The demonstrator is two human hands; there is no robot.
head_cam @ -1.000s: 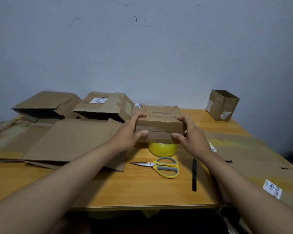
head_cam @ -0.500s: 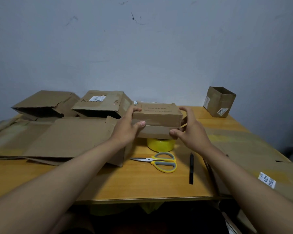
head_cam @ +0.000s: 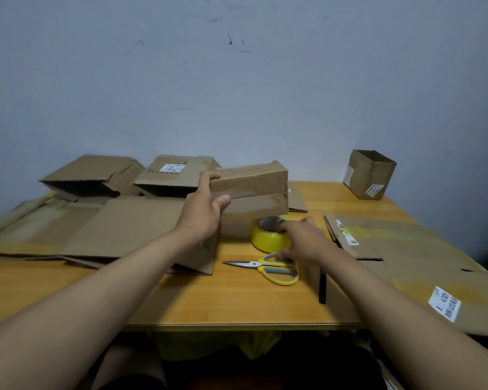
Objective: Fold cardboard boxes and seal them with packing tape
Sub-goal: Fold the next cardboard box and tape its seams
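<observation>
Left hand [head_cam: 202, 212] grips a small box [head_cam: 250, 188] up off the table [head_cam: 237, 302].
Right hand [head_cam: 307, 240] is blurry by the yellow tape roll [head_cam: 268, 237]; can't tell its fingers.

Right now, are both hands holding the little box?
No, only the left hand grips the box; the right hand is down at the yellow tape.

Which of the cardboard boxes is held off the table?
The small flat box, gripped by the left hand above the tape roll. The other boxes all rest on the table.
</observation>
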